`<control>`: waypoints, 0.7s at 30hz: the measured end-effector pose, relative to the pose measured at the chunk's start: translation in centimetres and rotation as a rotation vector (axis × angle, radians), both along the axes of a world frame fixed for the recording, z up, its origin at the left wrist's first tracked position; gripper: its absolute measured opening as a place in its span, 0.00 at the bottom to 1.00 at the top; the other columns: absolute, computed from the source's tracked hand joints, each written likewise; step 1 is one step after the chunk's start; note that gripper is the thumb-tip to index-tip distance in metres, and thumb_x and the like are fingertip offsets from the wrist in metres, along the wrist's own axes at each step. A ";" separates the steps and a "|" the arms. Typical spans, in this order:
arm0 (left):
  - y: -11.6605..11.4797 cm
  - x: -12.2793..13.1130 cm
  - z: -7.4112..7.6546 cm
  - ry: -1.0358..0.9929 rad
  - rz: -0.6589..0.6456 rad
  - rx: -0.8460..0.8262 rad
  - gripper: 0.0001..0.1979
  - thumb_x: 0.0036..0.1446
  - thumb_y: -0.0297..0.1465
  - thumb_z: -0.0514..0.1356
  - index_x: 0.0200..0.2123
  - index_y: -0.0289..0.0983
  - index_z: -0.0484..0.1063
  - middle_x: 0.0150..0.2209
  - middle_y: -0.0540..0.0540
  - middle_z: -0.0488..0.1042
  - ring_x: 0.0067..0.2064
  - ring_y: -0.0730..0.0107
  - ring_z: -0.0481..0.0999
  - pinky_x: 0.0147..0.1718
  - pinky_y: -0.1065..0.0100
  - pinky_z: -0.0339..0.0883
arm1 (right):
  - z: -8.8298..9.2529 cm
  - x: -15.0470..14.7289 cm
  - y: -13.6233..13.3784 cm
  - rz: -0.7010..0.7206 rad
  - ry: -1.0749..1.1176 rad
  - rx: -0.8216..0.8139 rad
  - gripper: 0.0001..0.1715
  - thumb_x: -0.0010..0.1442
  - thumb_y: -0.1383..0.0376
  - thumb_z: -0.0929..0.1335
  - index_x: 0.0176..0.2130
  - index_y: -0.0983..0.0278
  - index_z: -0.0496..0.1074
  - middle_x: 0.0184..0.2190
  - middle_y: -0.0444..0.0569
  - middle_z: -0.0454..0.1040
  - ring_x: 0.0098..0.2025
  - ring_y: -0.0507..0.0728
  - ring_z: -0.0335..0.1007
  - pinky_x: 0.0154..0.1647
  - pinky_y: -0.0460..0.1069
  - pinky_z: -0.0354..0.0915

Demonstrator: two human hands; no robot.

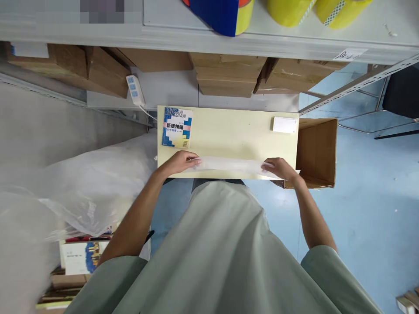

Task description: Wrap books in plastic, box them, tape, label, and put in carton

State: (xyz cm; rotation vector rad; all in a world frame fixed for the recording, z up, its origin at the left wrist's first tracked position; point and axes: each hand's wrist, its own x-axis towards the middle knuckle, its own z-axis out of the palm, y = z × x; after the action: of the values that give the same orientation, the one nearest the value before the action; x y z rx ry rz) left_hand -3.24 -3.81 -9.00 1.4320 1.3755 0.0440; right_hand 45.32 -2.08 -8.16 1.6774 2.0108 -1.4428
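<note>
Thin clear plastic bag (pixel 231 165), pinched at each end by my left hand (pixel 179 162) and right hand (pixel 280 169), may slip off the worktop (pixel 235 131) edge.

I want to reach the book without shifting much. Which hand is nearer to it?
Left. The left hand lies just below the book; the right hand is far across the table.

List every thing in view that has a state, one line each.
Clear plastic bag: flat on the table's near edge, held at both ends.
Left hand: gripping the bag's left end.
Right hand: gripping the bag's right end.
Book: closed, lying flat.
White box: closed, lying flat.
Cardboard box: open, beside the table.
</note>
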 end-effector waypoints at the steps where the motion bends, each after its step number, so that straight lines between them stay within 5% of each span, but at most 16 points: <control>1: 0.5 -0.5 0.2 0.007 0.007 -0.018 0.27 0.62 0.60 0.66 0.37 0.41 0.86 0.40 0.44 0.87 0.45 0.52 0.85 0.46 0.61 0.79 | 0.5 0.5 1.1 0.005 -0.009 -0.027 0.15 0.73 0.54 0.71 0.38 0.57 0.82 0.37 0.46 0.87 0.38 0.59 0.81 0.40 0.49 0.71; 5: 2.8 -1.7 -0.8 0.077 0.127 -0.001 0.24 0.52 0.53 0.76 0.43 0.41 0.87 0.47 0.42 0.87 0.53 0.48 0.85 0.54 0.58 0.79 | -0.3 1.6 5.8 0.083 -0.174 -0.067 0.12 0.70 0.58 0.73 0.36 0.59 0.84 0.37 0.48 0.87 0.39 0.59 0.81 0.38 0.49 0.70; 10: 5.0 -0.5 -5.0 0.150 0.245 0.068 0.23 0.55 0.39 0.72 0.53 0.37 0.85 0.57 0.40 0.86 0.58 0.49 0.83 0.60 0.58 0.76 | -4.3 0.8 9.6 0.099 -0.339 -0.029 0.09 0.70 0.62 0.75 0.46 0.62 0.87 0.46 0.54 0.88 0.48 0.63 0.84 0.43 0.50 0.72; 15: 5.5 1.7 -8.4 0.447 0.365 0.137 0.16 0.61 0.33 0.69 0.52 0.36 0.84 0.52 0.38 0.87 0.55 0.49 0.85 0.58 0.57 0.76 | -6.6 -0.7 10.2 0.024 -0.476 0.038 0.16 0.73 0.61 0.74 0.56 0.64 0.86 0.54 0.59 0.87 0.56 0.67 0.83 0.52 0.54 0.75; 21: 5.6 2.7 -10.7 0.459 0.441 0.161 0.14 0.66 0.31 0.64 0.53 0.38 0.82 0.52 0.41 0.87 0.54 0.53 0.86 0.60 0.56 0.76 | -8.0 -1.5 9.4 -0.040 -0.583 0.140 0.19 0.77 0.61 0.70 0.60 0.65 0.85 0.54 0.64 0.86 0.58 0.71 0.82 0.58 0.59 0.75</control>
State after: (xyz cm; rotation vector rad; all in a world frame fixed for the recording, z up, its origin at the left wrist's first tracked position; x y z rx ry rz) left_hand -0.57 1.79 -19.75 1.2873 2.0920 0.1193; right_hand 43.79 7.29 -16.13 1.9142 1.7753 -0.7047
